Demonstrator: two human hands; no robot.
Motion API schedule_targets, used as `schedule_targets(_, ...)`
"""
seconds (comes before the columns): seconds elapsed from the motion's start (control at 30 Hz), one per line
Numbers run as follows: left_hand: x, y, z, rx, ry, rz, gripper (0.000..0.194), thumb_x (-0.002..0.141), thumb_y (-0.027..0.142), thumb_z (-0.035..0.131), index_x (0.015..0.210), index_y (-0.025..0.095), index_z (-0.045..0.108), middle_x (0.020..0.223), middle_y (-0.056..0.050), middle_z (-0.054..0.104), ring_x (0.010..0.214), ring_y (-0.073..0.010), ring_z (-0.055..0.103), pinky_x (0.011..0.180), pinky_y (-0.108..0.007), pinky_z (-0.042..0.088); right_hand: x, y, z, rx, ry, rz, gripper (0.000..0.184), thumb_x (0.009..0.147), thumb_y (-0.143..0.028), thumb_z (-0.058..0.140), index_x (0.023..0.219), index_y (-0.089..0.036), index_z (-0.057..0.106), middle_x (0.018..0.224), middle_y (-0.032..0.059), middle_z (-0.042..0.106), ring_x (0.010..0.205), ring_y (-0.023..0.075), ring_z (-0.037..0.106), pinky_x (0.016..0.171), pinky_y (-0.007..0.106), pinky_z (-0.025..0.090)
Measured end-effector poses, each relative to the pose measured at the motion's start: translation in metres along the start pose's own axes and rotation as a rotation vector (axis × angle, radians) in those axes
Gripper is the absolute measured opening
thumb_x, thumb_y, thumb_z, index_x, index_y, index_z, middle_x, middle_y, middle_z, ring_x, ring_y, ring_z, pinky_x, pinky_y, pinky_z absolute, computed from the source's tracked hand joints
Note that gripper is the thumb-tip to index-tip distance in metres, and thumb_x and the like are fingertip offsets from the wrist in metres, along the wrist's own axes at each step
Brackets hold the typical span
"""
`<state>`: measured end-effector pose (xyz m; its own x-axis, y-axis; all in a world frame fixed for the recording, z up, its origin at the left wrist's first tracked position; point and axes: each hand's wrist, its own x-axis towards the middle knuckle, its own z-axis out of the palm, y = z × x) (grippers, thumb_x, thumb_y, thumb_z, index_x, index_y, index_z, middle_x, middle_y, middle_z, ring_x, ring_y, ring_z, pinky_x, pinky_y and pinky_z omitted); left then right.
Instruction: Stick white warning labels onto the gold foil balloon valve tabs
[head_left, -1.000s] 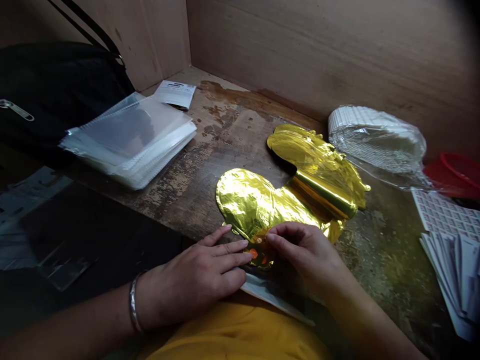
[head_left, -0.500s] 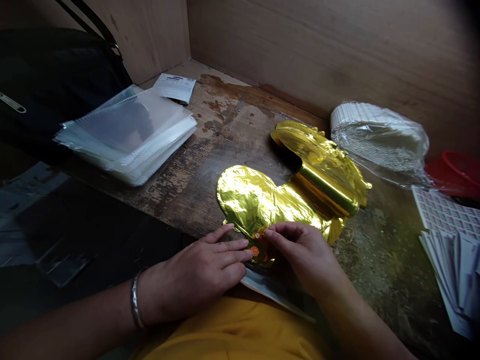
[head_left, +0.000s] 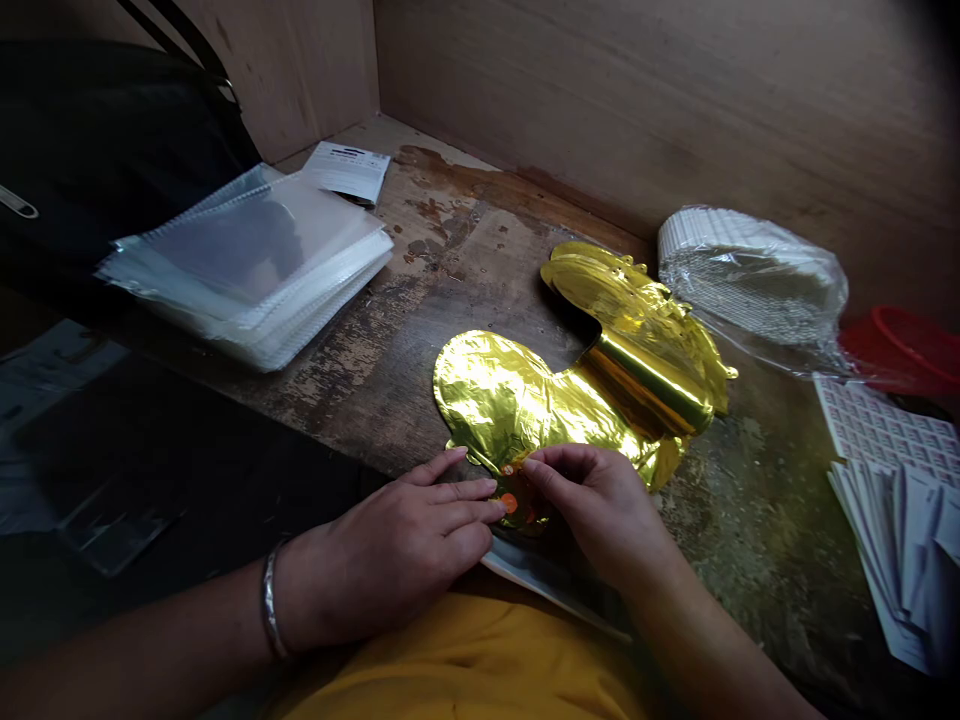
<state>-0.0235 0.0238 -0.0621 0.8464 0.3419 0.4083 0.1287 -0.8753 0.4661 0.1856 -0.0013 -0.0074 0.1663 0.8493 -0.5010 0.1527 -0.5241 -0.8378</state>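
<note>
A crumpled gold foil balloon (head_left: 510, 400) lies on the worn wooden desk (head_left: 420, 330), with a second gold foil section (head_left: 630, 310) folded up behind it. Small orange dots (head_left: 508, 503) mark the balloon's lower end. My left hand (head_left: 397, 535), with a metal bangle on its wrist, has its fingers flat on that end. My right hand (head_left: 592, 510) pinches the foil edge beside them. A white-edged sleeve (head_left: 555, 590) pokes out beneath both hands, mostly hidden.
Clear plastic sleeves (head_left: 255, 270) are stacked at left, by a black bag (head_left: 97, 150) and a printed card (head_left: 347, 170). On the right lie a bagged white stack (head_left: 750, 275), a red container (head_left: 900, 350), a printed sheet (head_left: 877, 425) and loose papers (head_left: 900, 540). Wooden panels wall the desk.
My right hand has shifted slightly left along the foil edge. The whole view has moved a little with my head; the balloon has stayed in place.
</note>
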Motion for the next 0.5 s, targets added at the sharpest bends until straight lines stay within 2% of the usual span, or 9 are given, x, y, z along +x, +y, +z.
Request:
schedule_targets(0.27, 0.0008, 0.0002, -0.0016, -0.004, -0.010, -0.001, 0.016, 0.094, 0.011, 0.048, 0.099, 0.017, 0.063, 0.130, -0.005, 0.063, 0.129, -0.0208, 0.052, 0.122, -0.045, 0.011, -0.0021, 0.0025, 0.0018, -0.106, 0.059, -0.007, 0.029, 0.076, -0.042, 0.069, 0.070, -0.014, 0.070, 0.058, 0.0044, 0.066, 0.050, 0.0134, 0.054, 0.046, 0.024, 0.041)
schedule_targets(0.5, 0.0028, 0.0009, -0.0041, -0.008, -0.024, -0.008, 0.018, 0.094, 0.010, 0.047, 0.100, 0.017, 0.062, 0.132, -0.005, 0.062, 0.130, -0.0213, 0.050, 0.122, -0.045, 0.011, -0.0015, 0.0074, 0.0039, -0.258, 0.108, -0.040, 0.027, 0.079, -0.042, 0.064, 0.073, -0.016, 0.070, 0.061, 0.0050, 0.070, 0.053, 0.0163, 0.060, 0.048, 0.025, 0.044)
